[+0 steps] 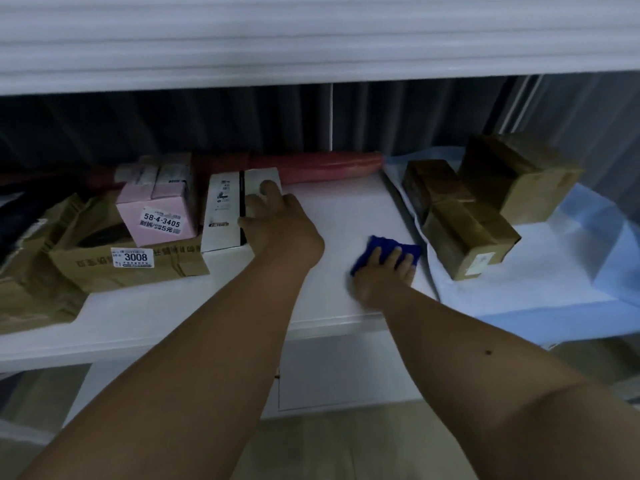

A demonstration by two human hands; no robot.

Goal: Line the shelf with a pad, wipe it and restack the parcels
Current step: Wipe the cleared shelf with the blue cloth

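My right hand (382, 277) presses a blue cloth (388, 249) flat on the bare white shelf (339, 216). My left hand (280, 221) grips the right side of a white box (225, 213) standing on the shelf. To the right, a light blue pad (561, 268) covers the shelf, with three brown taped parcels (467, 237) on it. Left of the white box sit a pink box (159, 213) labelled 58-4-3405 and a brown carton (124, 268) labelled 3008.
A red roll (322, 164) lies along the back of the shelf against a dark curtain. A white upper shelf (311, 39) hangs overhead. More brown packaging (27, 292) crowds the far left. Below the shelf is a white panel (346, 372).
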